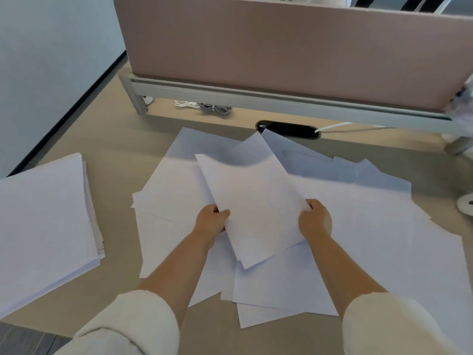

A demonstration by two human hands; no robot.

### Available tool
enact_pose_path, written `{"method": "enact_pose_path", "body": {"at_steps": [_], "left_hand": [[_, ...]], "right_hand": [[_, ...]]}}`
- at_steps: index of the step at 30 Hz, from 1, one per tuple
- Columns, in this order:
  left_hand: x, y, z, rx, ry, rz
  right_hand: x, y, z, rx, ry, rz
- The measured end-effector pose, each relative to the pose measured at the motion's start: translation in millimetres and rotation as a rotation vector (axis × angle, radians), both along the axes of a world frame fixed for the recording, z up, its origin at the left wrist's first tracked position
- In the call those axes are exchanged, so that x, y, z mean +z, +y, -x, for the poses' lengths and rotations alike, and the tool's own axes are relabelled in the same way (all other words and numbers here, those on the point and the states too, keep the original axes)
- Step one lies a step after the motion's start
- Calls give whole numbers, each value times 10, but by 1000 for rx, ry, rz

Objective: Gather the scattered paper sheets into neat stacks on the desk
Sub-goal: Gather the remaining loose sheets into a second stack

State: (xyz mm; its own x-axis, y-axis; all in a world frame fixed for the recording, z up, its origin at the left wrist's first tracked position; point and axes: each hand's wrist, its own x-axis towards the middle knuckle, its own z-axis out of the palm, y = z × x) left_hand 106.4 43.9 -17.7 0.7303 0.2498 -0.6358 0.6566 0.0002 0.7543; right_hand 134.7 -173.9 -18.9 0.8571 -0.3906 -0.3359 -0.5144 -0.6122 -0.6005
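Observation:
A small bundle of white sheets (256, 201) is held tilted above the desk's middle. My left hand (211, 221) grips its left edge, thumb on top. My right hand (314, 220) grips its right edge. Under and around the bundle, several loose white sheets (358, 226) lie scattered and overlapping from the centre to the right. A gathered stack of paper (43, 221) rests at the left on the light wooden desk (115, 149), its edges slightly fanned.
A pink divider panel (281, 42) on a grey metal frame (256, 96) closes the back of the desk. A black cable port (289, 129) sits just behind the sheets, coiled cables (204, 106) under the frame, a round white object (465, 207) at the right edge.

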Motion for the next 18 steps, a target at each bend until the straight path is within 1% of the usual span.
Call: {"method": "enact_pose_path", "body": {"at_steps": [3, 5, 7, 11, 18], "left_hand": [[-11, -133, -127, 5, 17, -104], [32, -192, -186, 34, 6, -124], [47, -224, -242, 79, 2, -91], [57, -270, -323, 146, -4, 55], [28, -340, -392, 199, 41, 91]], "right_hand": [[-5, -129, -129, -37, 34, 111], [-27, -193, -205, -59, 23, 124], [-47, -234, -271, -78, 23, 102], [-36, -267, -345, -58, 92, 110], [-24, -318, -389, -36, 141, 136]]}}
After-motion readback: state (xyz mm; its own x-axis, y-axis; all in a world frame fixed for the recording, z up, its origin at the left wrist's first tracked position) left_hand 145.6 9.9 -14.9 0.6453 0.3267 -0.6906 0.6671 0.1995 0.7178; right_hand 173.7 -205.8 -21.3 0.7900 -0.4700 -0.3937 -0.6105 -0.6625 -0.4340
